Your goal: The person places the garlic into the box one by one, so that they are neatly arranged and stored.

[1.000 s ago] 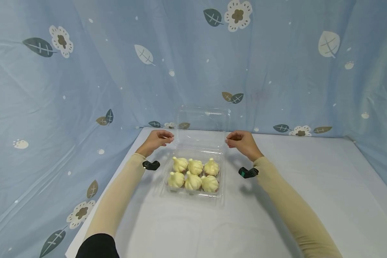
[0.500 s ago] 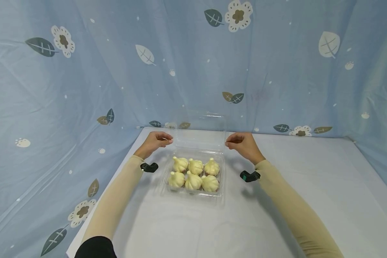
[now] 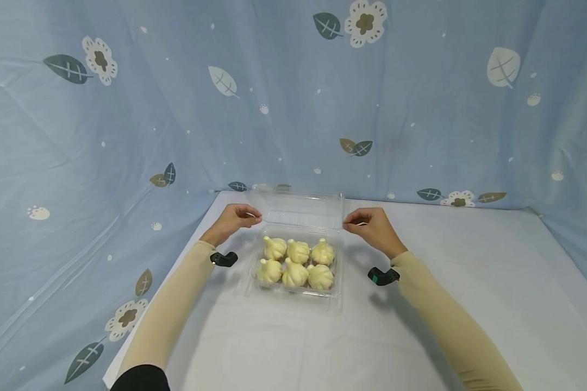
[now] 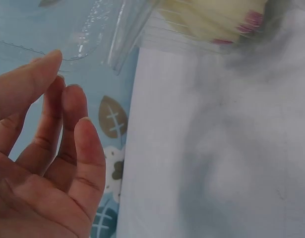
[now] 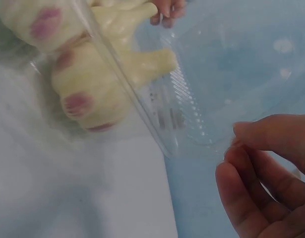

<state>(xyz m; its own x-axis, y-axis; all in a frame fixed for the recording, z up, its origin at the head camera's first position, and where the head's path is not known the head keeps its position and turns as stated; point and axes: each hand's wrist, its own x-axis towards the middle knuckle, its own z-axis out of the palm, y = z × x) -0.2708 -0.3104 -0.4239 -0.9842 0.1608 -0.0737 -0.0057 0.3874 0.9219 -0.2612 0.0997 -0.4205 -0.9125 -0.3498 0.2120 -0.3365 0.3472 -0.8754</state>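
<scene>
A hinged clear plastic clamshell box (image 3: 318,293) stands on the table with several pale yellow garlic bulbs (image 3: 295,273) in two rows. Its lid (image 3: 303,210) is raised at the far side. My left hand (image 3: 231,221) pinches the lid's left edge between thumb and fingertips, the other fingers loosely bent in the left wrist view. Opposite it, my right hand (image 3: 374,228) has thumb and forefinger together on the lid's right edge. In the right wrist view, purplish patches show on the bases of the garlic bulbs (image 5: 92,87).
A white cloth covers the table (image 3: 293,342). Behind and to the left hangs a blue curtain (image 3: 293,98) printed with leaves and flowers, close against the table's back edge. Each wrist carries a small black camera, one on the left (image 3: 224,259), one on the right (image 3: 383,276).
The lid's top edge has dropped lower in the head view, the lid tilting about its hinge. Both hands have moved slightly down with it. The box and garlic bulbs have stayed in place.
</scene>
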